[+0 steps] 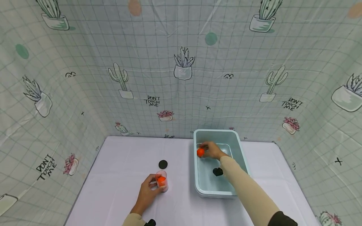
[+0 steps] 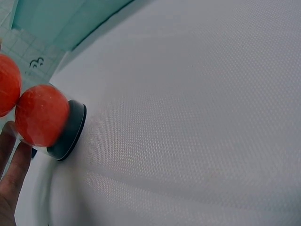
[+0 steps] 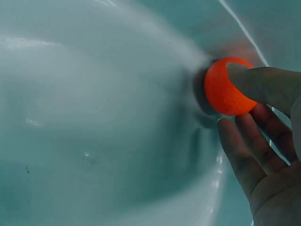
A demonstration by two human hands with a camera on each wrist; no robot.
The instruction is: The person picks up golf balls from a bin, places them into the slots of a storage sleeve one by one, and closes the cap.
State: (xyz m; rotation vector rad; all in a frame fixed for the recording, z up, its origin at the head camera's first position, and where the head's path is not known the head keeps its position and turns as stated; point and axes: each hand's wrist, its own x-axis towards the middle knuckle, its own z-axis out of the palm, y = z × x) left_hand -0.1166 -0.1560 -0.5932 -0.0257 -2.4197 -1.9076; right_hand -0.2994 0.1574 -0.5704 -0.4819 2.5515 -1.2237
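My left hand [image 1: 147, 192] grips a clear cylindrical container [image 1: 165, 189] standing on the table, with the thumb and fingers round its sides. An orange ball [image 1: 161, 181] shows through its wall. In the left wrist view a lower orange ball [image 2: 42, 115] lies against a dark base [image 2: 71, 133], and a second orange ball [image 2: 7, 85] is above it, cut by the frame edge. Inside the pale blue bin [image 1: 199, 187], my right hand [image 1: 214, 152] pinches another orange ball [image 3: 229, 89] between thumb and fingers, near the bin's left wall.
A black round disc [image 1: 163, 164] lies on the white-covered table [image 1: 121, 163], just beyond the clear container. On the bin floor, beside the right forearm, is a black heart-like piece [image 1: 217, 171]. A patterned cloth [image 1: 181, 113] hangs behind the table and along both sides.
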